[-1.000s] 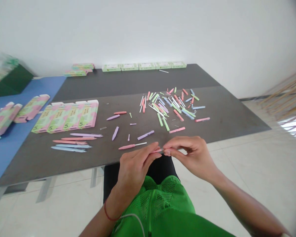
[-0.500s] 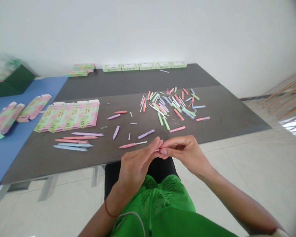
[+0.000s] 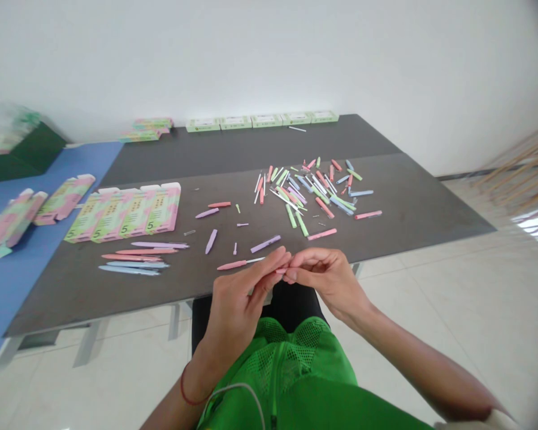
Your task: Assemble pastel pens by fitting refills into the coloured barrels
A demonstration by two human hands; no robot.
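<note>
My left hand [image 3: 246,292] and my right hand [image 3: 325,275] meet at the fingertips just off the table's front edge. Between them is a small pink piece [image 3: 281,271], mostly covered by fingers. The left fingers pinch it, and the right thumb and forefinger close on its other end. Just beyond the left fingers lies a pink pen barrel [image 3: 232,264] with a white refill sticking out. A purple tube [image 3: 265,243] and a pink tube [image 3: 321,235] rest behind the hands. Farther back is a loose pile of coloured pen parts [image 3: 318,191].
Flat cartons [image 3: 132,212] and several assembled pens [image 3: 137,258] lie at left on the dark table [image 3: 72,298]. Green boxes [image 3: 235,122] line the back edge. More cartons [image 3: 65,200] and a dark green bin [image 3: 27,149] are on the blue surface.
Both hands have shifted slightly left, still together at the fingertips. More of the small pink piece shows between them now.
</note>
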